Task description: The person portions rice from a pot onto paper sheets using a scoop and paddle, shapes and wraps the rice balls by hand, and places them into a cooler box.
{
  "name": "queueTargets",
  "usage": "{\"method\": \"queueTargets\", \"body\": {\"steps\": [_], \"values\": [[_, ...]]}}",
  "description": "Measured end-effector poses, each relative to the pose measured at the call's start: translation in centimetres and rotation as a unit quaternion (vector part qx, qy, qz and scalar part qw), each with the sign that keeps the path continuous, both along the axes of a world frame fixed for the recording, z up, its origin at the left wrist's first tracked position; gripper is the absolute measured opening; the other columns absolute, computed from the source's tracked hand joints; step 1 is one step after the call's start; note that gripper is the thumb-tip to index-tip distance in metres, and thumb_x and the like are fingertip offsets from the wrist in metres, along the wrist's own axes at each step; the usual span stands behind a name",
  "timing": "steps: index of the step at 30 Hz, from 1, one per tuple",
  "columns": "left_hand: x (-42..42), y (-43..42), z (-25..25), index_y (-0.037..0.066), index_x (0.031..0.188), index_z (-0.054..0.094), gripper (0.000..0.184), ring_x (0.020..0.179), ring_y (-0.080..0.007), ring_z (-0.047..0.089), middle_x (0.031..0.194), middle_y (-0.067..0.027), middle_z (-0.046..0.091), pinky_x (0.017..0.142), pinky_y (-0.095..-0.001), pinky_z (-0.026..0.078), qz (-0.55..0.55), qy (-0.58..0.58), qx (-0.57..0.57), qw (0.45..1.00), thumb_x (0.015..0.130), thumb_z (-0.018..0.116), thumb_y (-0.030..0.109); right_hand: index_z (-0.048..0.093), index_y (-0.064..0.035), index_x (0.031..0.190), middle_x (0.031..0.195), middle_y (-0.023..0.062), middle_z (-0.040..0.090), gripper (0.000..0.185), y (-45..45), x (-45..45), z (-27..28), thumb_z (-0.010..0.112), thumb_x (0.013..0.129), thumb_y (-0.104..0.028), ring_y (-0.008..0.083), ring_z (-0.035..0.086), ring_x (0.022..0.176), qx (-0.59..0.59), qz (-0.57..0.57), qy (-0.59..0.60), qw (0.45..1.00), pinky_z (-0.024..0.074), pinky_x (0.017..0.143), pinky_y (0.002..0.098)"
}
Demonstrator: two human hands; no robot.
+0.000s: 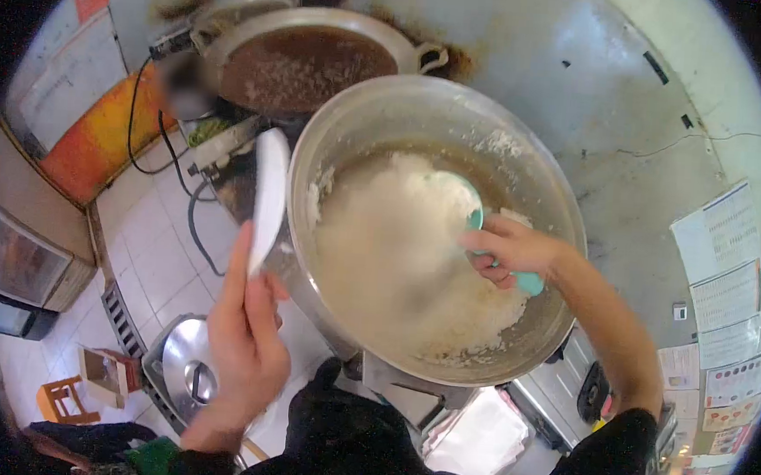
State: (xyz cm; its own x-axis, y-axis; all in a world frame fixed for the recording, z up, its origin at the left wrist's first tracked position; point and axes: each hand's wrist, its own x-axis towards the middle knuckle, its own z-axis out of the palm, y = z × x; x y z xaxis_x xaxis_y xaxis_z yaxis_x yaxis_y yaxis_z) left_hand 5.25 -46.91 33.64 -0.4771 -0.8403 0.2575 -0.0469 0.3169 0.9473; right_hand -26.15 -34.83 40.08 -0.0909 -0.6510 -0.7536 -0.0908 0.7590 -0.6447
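Observation:
A large metal pot [564, 223] holds a mass of white rice [396, 273], partly blurred by steam. My right hand [515, 250] is closed around the handle of a teal scoop [476, 215], whose head is in the rice and heaped with white grains. To the left of the pot, my left hand [253, 330] grips a white dish [269, 196] by its lower end. That dish is tilted up nearly edge-on, so whether it is a plate or a bowl cannot be told.
Behind the rice pot stands a wide pan of brown liquid [308, 68] with a loop handle. A metal lid [190, 365] lies at lower left. Black cables [196, 226] hang at the left, above a tiled floor [149, 249]. Papers [723, 267] hang on the right wall.

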Motion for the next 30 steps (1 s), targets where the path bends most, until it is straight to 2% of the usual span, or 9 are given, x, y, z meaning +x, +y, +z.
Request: {"method": "queueTargets", "body": {"steps": [2, 5, 7, 9, 10, 16, 18, 25, 30], "values": [[-2.0, -2.5, 2.4, 0.002, 0.145, 0.044, 0.043, 0.066, -0.0105, 0.051, 0.088, -0.0065, 0.061, 0.062, -0.0253, 0.042, -0.071, -0.029, -0.082, 0.994, 0.104, 0.041, 0.012, 0.047, -0.0097, 0.097, 0.069, -0.0052, 0.039, 0.031, 0.7, 2.4, 2.3, 0.062, 0.097, -0.036, 0.0055, 0.038, 0.051, -0.081, -0.196, 0.016, 0.977, 0.0331, 0.043, 0.0232], [-7.1, -3.4, 5.3, -0.002, 0.134, 0.055, 0.036, 0.065, -0.0118, 0.054, 0.075, -0.0047, 0.058, 0.06, -0.0296, 0.046, -0.136, 0.0, -0.135, 0.981, 0.104, 0.045, 0.016, 0.049, -0.0075, 0.101, 0.071, -0.0039, 0.042, 0.03, 1.6, 3.8, 2.7, 0.062, 0.097, -0.035, 0.0052, 0.039, 0.052, -0.192, -0.199, 0.037, 0.96, 0.0336, 0.044, 0.0224], [-9.3, -1.5, 6.5, -0.004, 0.127, 0.059, 0.033, 0.065, -0.0207, 0.061, 0.074, -0.0156, 0.062, 0.062, -0.033, 0.048, -0.177, -0.033, -0.235, 0.955, 0.101, 0.048, 0.013, 0.051, -0.0013, 0.11, 0.075, -0.0009, 0.051, 0.035, 2.0, 5.5, 3.1, 0.062, 0.097, -0.032, 0.0079, 0.048, 0.058, -0.239, -0.184, 0.042, 0.952, 0.0431, 0.049, 0.0255], [-11.3, 0.8, 6.5, -0.005, 0.122, 0.061, 0.031, 0.066, -0.0328, 0.067, 0.077, -0.027, 0.064, 0.064, -0.0372, 0.049, -0.168, -0.083, -0.221, 0.957, 0.098, 0.05, 0.01, 0.052, 0.0028, 0.097, 0.07, 0.0064, 0.05, 0.015, 1.7, 9.3, 4.6, 0.053, 0.094, -0.012, 0.0144, 0.047, 0.052, -0.277, -0.361, 0.121, 0.882, 0.0419, 0.049, 0.031], [-12.4, 1.4, 6.1, -0.005, 0.122, 0.061, 0.031, 0.066, -0.0328, 0.067, 0.077, -0.027, 0.064, 0.064, -0.0372, 0.049, -0.171, -0.082, -0.228, 0.955, 0.098, 0.05, 0.01, 0.051, 0.0035, 0.097, 0.07, 0.0089, 0.051, 0.012, 1.9, 8.8, 4.3, 0.043, 0.09, -0.004, 0.0176, 0.05, 0.053, -0.27, -0.327, 0.167, 0.89, 0.0432, 0.049, 0.0343], [-13.5, 3.4, 7.5, -0.01, 0.118, 0.061, 0.031, 0.07, -0.0441, 0.066, 0.076, -0.0329, 0.061, 0.063, -0.0443, 0.05, -0.213, -0.051, -0.372, 0.902, 0.096, 0.051, 0.008, 0.051, 0.0027, 0.085, 0.067, 0.0087, 0.05, 0.009, 2.9, 5.4, 2.6, 0.044, 0.088, -0.003, 0.0177, 0.05, 0.053, -0.279, -0.35, 0.111, 0.887, 0.0413, 0.047, 0.0351], [-13.5, 3.9, 7.5, -0.011, 0.117, 0.061, 0.03, 0.073, -0.0452, 0.066, 0.077, -0.0332, 0.061, 0.065, -0.0464, 0.05, -0.246, -0.033, -0.243, 0.938, 0.096, 0.05, 0.008, 0.051, 0.002, 0.082, 0.066, 0.0086, 0.05, 0.009, 3.9, 6.0, 4.2, 0.045, 0.087, -0.003, 0.0177, 0.05, 0.052, -0.255, -0.328, 0.124, 0.901, 0.0406, 0.047, 0.0347], [-15.9, 2.6, 7.1, -0.009, 0.109, 0.065, 0.026, 0.079, -0.0473, 0.065, 0.078, -0.0336, 0.061, 0.071, -0.0508, 0.05, -0.241, -0.097, -0.404, 0.877, 0.094, 0.051, 0.008, 0.05, -0.0002, 0.074, 0.063, 0.0077, 0.048, 0.01, 4.8, 6.6, 3.1, 0.048, 0.084, -0.002, 0.0177, 0.049, 0.051, -0.264, -0.322, 0.18, 0.891, 0.039, 0.047, 0.0343], [-18.2, -1.1, 7.1, -0.001, 0.098, 0.067, 0.023, 0.081, -0.0495, 0.063, 0.079, -0.0316, 0.062, 0.073, -0.0534, 0.05, -0.246, -0.175, -0.308, 0.902, 0.095, 0.051, 0.015, 0.048, -0.0019, 0.073, 0.061, 0.005, 0.045, 0.012, 5.7, 5.8, 2.1, 0.049, 0.085, -0.001, 0.0156, 0.045, 0.049, -0.273, -0.331, 0.093, 0.898, 0.0381, 0.045, 0.0332]]}}
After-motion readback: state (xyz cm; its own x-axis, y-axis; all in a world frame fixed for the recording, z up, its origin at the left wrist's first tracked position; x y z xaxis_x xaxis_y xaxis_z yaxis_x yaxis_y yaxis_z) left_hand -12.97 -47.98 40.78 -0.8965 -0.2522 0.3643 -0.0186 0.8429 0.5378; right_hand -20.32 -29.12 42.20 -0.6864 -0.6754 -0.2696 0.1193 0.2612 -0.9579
